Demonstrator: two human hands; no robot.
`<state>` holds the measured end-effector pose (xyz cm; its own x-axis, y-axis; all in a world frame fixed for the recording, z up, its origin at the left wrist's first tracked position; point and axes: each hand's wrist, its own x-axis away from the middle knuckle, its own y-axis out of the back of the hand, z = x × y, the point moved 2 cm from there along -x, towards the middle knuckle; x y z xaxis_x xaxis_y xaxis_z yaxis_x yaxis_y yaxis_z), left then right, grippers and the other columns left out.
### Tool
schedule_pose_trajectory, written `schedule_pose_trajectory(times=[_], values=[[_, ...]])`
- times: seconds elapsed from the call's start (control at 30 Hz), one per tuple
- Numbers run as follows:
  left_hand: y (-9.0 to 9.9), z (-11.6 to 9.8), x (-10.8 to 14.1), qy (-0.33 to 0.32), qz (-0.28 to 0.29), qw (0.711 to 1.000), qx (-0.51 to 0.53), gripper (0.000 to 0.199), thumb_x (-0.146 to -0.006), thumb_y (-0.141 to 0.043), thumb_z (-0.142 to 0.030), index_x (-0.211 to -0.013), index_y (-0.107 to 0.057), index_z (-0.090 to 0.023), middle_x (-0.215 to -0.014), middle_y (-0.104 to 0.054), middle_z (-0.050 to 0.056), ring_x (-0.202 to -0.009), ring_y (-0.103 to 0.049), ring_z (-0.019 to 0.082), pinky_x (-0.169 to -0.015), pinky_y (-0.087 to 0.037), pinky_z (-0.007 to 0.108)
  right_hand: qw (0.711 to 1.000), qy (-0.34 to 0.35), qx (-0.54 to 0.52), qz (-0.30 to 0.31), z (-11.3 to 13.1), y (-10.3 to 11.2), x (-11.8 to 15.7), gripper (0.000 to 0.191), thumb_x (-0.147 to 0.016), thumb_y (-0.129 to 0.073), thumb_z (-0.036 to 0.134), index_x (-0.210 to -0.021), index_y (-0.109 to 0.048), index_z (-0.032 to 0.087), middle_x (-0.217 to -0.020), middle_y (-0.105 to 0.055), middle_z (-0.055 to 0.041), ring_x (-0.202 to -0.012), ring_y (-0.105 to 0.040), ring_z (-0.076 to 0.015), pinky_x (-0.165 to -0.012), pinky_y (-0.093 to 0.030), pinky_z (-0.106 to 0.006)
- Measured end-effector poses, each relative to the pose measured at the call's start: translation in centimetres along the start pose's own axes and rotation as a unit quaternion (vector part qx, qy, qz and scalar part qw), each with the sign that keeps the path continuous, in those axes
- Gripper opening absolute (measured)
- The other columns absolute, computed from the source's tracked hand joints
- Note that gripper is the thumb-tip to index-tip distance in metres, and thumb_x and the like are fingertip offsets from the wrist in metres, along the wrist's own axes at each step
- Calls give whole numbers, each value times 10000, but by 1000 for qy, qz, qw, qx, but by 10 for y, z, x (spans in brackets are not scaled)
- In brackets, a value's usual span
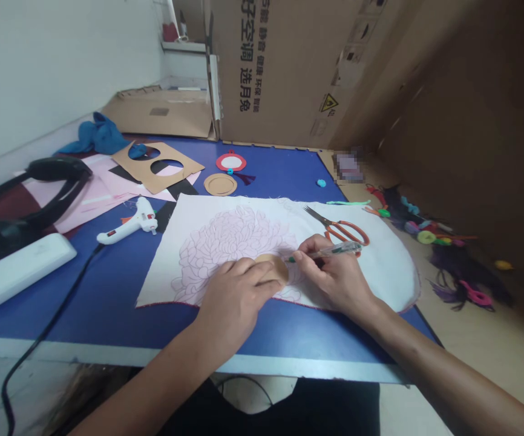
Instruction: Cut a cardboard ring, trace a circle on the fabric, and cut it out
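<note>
Pinching one pen [334,249], the right hand [334,272] nears a cardboard disc [276,266], half hidden under the left hand [237,293], whose grip is hard to tell, on white cloth [371,266].

The blue table [108,303] carries a white cloth [371,284] with a drawn flower, a white glue gun [128,223], pink paper sheets [87,203], a round cardboard piece [220,184] and a black cable [57,309]
</note>
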<state>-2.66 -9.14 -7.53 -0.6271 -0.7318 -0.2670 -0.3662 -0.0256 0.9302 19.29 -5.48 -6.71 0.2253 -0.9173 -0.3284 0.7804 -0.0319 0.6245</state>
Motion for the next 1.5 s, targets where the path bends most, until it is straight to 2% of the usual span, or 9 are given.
schedule_pose_trajectory(times=[0.47,1.07,1.23,1.5], values=[[1,-1,0,5,6,1000,1,448,-1015,-526,-63,-1292,-745,-338,-1377,-738,-11,-1142,-613,251,-873,-468,418,999,-16,-8,39,-3,-5,-2,223,-1052,-583,362,-919,-656,199,-749,-666,-11,-624,-584,-154,-566,-410,-288],[0,0,1,4,0,1000,7,461,-1023,-513,-63,-1310,-740,-343,-1401,-731,-24,-1139,-610,253,-869,-457,429,999,-4,1,40,2,1,5,258,-1053,-566,381,-882,-645,206,-687,-648,-8,-577,-570,-155,-524,-403,-285],[1,-1,1,6,10,1000,4,471,-1016,-528,-63,-1324,-736,-352,-1399,-728,-17,-1143,-609,247,-878,-464,427,999,4,0,34,7,3,5,244,-1028,-575,340,-827,-634,214,-686,-650,-15,-560,-560,-151,-517,-401,-286],[1,-1,0,4,11,1000,-6,442,-1002,-537,-66,-1288,-748,-329,-1412,-722,-14,-1152,-608,255,-877,-466,430,999,6,-48,24,14,7,10,256,-1009,-610,355,-798,-643,213,-611,-604,11,-525,-537,-143,-490,-383,-276]])
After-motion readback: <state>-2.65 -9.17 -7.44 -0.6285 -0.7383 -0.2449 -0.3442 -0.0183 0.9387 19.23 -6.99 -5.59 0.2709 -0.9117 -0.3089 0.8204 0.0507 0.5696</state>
